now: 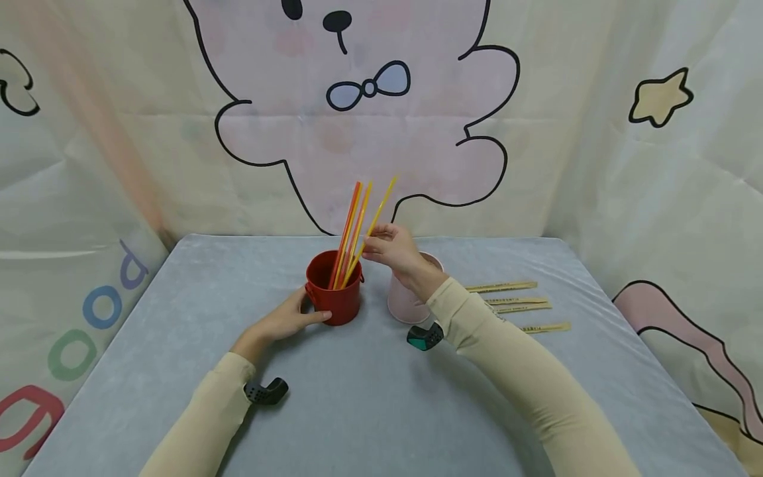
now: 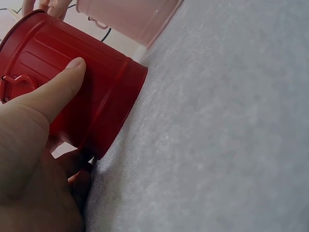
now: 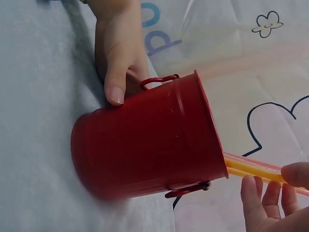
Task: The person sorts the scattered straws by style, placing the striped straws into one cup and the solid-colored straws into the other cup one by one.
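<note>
A small red metal bucket [image 1: 337, 311] with side handles stands upright on the cloth. My left hand [image 1: 287, 319] holds it low on its left side, the thumb lying across the front and the other fingers round behind. Several red and yellow drinking straws [image 1: 350, 225] lean inside, their upper ends well above the rim. Just above the right rim, my right hand [image 1: 396, 252] pinches a yellow straw [image 1: 386, 199] between thumb and fingertips; its lower end is in the bucket. In the right wrist view, that hand [image 3: 277, 198] shows at the straws beside the rim.
Partly hidden by my right hand, a pale pink bucket [image 1: 405, 301] stands right of the red one. Several thin yellowish paper-wrapped sticks [image 1: 518, 309] lie farther right on the grey-blue tablecloth [image 1: 334, 411]. A printed curtain [image 1: 381, 146] hangs behind the table.
</note>
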### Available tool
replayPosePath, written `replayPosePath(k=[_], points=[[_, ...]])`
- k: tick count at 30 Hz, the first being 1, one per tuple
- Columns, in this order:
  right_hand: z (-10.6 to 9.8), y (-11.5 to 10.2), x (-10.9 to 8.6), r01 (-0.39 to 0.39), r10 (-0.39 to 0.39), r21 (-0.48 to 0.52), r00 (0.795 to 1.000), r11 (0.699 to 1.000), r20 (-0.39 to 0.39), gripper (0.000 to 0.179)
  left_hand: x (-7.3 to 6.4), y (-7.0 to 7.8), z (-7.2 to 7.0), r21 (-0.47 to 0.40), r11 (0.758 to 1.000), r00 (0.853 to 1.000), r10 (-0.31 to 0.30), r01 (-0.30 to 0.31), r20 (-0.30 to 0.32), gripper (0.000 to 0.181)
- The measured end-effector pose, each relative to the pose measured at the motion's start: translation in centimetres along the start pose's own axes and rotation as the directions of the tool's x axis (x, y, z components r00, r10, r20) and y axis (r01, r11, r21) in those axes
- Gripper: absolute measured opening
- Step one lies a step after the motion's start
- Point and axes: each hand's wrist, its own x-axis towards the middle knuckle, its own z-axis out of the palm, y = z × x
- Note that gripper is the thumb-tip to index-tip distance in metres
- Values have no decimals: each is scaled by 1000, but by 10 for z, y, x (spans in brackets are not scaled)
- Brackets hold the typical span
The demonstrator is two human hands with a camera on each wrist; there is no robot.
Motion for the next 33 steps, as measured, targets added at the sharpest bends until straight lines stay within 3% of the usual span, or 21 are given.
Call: replayPosePath(k=[6,17,26,33], points=[[6,3,-1,-10,10,-67,1000,998,0,31,0,1,1,7,1000,1000,-23,23,-10,78],[10,2,-1,-52,49,-160,998,986,-27,29,0,1,1,6,1000,1000,-25,25,0,79],[11,-3,1,-108,110,-162,994,981,1,38,-1,-2,-1,-1,1000,1000,-6,6,-4,77],[5,-10,0,-135,155,-203,985,970,82,50,0,-3,-1,-21,1000,1000,-5,5,-2,78]])
